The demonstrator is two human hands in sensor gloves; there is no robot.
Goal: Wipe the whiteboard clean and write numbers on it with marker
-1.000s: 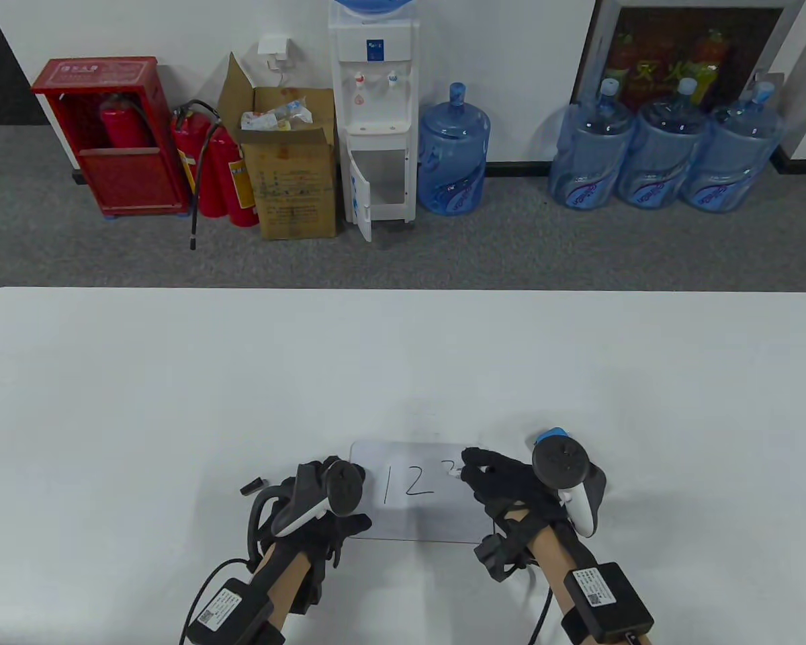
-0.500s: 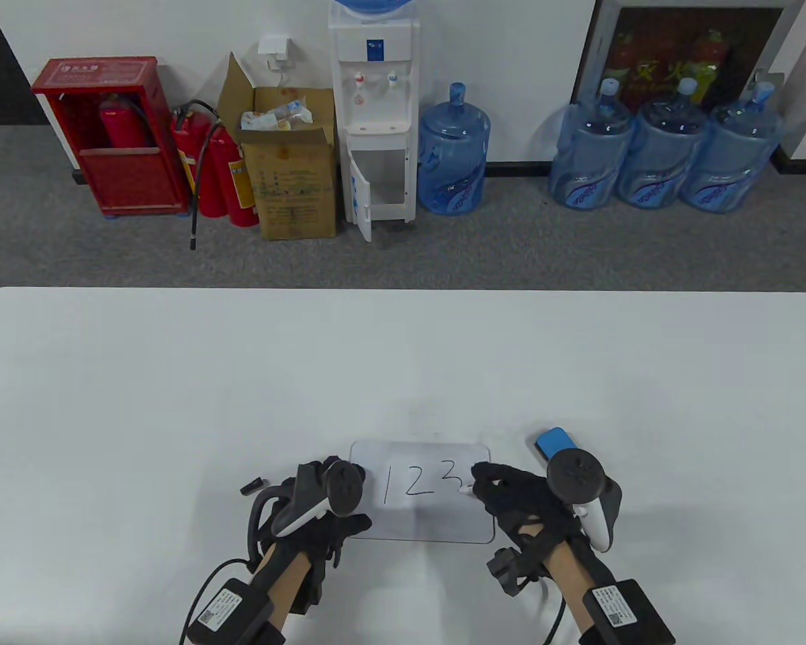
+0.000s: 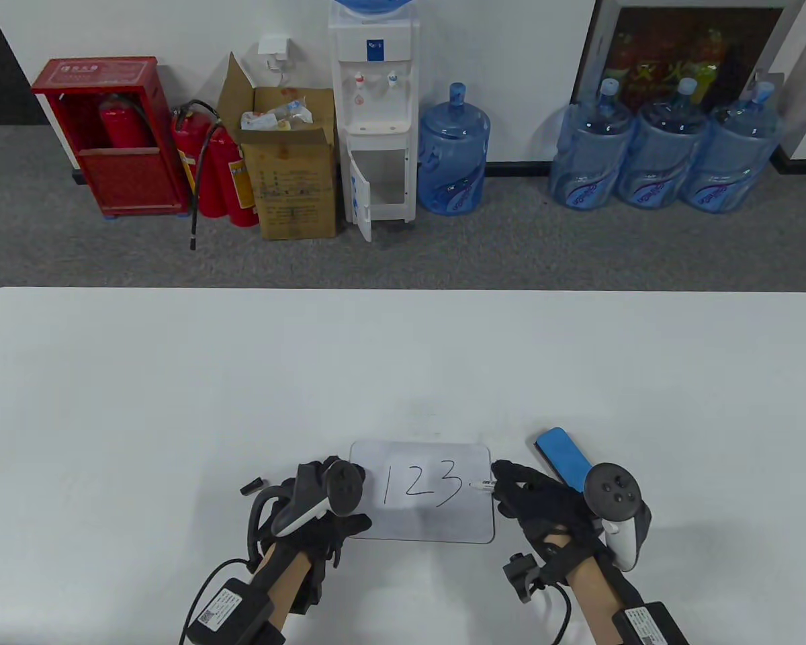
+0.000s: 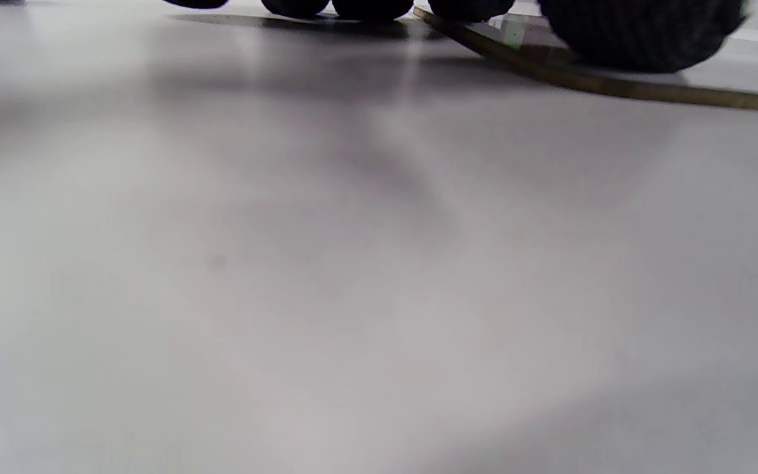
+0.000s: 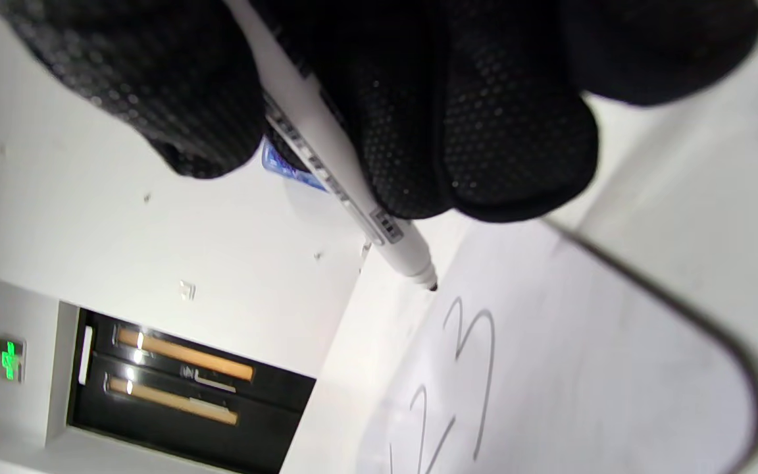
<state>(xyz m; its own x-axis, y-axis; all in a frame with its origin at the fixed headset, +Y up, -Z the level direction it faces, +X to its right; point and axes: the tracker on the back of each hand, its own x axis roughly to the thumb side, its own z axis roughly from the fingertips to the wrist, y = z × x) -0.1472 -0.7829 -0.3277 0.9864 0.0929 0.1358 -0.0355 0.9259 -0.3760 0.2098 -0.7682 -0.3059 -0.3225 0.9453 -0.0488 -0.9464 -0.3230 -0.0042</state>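
The whiteboard (image 3: 422,492) lies flat on the desk (image 3: 403,363) near its front edge, reading 1 2 3. At its left edge the left hand (image 3: 316,500) presses down, fingers straight. If that hand lifts, the board may slide. On the right, the right hand (image 3: 541,500) pinches the marker (image 3: 483,484); dragging it could smear the 3.

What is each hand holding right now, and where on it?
The right hand pinches the marker by its barrel above the tip. The left hand holds nothing, resting on the whiteboard edge.
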